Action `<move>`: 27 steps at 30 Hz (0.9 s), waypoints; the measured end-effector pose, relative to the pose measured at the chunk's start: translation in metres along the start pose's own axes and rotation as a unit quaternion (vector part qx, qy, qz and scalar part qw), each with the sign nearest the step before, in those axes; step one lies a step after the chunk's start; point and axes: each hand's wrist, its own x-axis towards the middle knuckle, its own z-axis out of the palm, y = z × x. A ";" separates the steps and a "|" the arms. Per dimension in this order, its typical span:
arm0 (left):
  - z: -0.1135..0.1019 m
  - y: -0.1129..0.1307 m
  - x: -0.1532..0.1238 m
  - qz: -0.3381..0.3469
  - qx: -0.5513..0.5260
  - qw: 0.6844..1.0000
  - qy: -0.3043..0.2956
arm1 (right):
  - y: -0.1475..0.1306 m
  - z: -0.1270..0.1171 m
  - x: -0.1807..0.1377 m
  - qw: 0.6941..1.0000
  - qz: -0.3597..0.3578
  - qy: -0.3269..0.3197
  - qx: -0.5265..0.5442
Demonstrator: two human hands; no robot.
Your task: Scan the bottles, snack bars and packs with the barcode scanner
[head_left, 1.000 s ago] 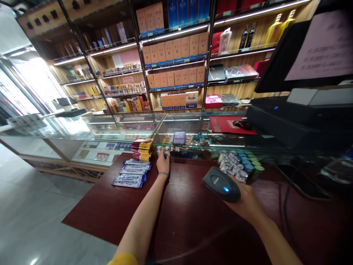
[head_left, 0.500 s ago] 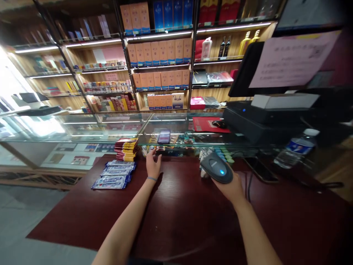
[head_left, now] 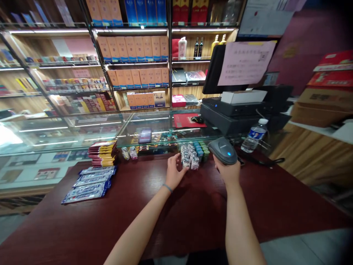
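Note:
My right hand (head_left: 229, 173) is closed around the handle of a dark grey barcode scanner (head_left: 223, 150) with a blue light on top. To its left, several small jars with silver lids (head_left: 194, 162) stand in a tight group. My left hand (head_left: 175, 171) reaches the near left side of that group, its thumb and fingers apart. The thumb tip is at a front jar; whether it touches cannot be made out. Blue and green small containers (head_left: 202, 150) stand behind and to the right of the jars. Two more jars (head_left: 133, 152) stand apart on the left.
Stacked red-and-yellow packets (head_left: 102, 154) and blue-and-white packets (head_left: 89, 183) lie at the left of the dark red table (head_left: 176, 221). A glass counter (head_left: 68, 129) runs along the back. A water bottle (head_left: 254, 136) and a monitor (head_left: 215, 70) stand at right.
My left hand has moved right, from the two separate jars to the jar group. My right hand has moved the scanner off to the right of the jars. The view has turned right.

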 end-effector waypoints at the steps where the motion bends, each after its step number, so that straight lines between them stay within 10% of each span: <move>1: 0.007 -0.001 -0.001 0.000 0.002 1.000 -0.001 | 0.001 -0.001 0.000 1.000 0.010 0.005 0.006; 10: 0.021 -0.021 -0.001 0.038 0.135 0.989 -0.048 | 0.001 0.004 0.001 0.999 0.026 0.016 0.029; 17: 0.014 -0.017 -0.002 -0.003 0.009 0.999 -0.039 | 0.001 0.009 -0.001 1.000 0.003 -0.004 -0.008; 27: -0.124 0.010 0.002 -0.203 -0.329 0.921 -0.039 | 0.001 0.019 -0.010 0.995 -0.072 0.011 -0.067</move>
